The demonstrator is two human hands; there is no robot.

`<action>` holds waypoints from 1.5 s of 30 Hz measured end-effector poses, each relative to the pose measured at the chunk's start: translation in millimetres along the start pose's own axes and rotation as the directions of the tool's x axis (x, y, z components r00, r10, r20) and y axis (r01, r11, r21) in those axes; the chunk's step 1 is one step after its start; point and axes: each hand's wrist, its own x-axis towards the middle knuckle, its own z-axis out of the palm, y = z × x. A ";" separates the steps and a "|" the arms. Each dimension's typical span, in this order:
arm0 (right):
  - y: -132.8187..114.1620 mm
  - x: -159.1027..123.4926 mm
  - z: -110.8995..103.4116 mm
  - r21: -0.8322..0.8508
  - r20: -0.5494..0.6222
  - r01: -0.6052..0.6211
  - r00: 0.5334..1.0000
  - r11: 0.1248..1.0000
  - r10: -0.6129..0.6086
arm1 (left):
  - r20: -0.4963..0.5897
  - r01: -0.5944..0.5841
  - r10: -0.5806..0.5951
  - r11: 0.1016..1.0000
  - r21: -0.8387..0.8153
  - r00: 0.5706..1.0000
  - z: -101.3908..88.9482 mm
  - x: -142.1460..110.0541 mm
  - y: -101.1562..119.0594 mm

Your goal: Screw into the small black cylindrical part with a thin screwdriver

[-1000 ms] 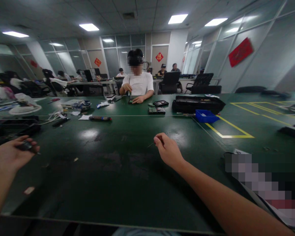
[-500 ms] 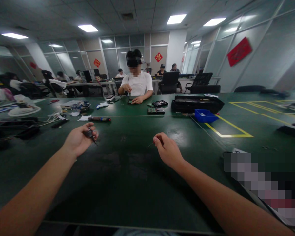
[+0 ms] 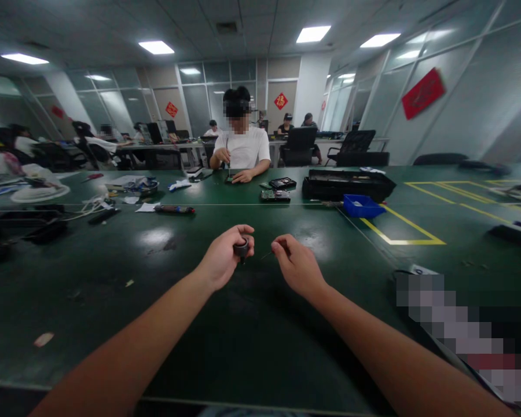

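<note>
My left hand is closed around a small dark cylindrical part. A ring-like end faces me, and a short thin stem points down; its exact kind I cannot make out. Just to the right, my right hand pinches a thin dark rod between thumb and forefinger. The rod's free end points left, toward the cylindrical part. A narrow gap separates the two, and both hands are held above the green tabletop.
A screwdriver-like tool lies beyond my left hand. Farther back are a circuit-board device, a blue bin and a long black case. A co-worker sits opposite. Cables and black parts lie at left.
My left hand has swung from the far left to the middle, carrying the dark cylindrical part close to my right hand. The right hand and its rod have stayed in place.
</note>
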 end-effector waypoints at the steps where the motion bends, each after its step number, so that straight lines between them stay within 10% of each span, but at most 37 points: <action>1: -0.1 -0.1 -0.2 -0.003 -0.001 -0.004 1.000 1.000 0.004 | 0.000 -0.020 0.020 0.998 0.057 1.000 -0.7 -0.2 -7.0; 15: -5.6 -1.8 -4.3 0.016 0.017 0.019 1.000 1.000 -0.020 | 0.139 -0.171 0.118 0.861 0.479 0.983 -27.0 6.0 -37.7; 27: -9.0 -4.8 -8.0 0.168 -0.095 -0.003 0.995 0.986 0.019 | 0.284 -0.370 0.242 0.501 0.782 0.928 -44.7 13.6 -49.1; 45: -3.7 -3.7 -5.0 0.242 -0.086 -0.003 0.996 0.970 0.025 | 0.277 -0.373 0.254 0.522 0.767 0.927 -45.9 14.9 -49.7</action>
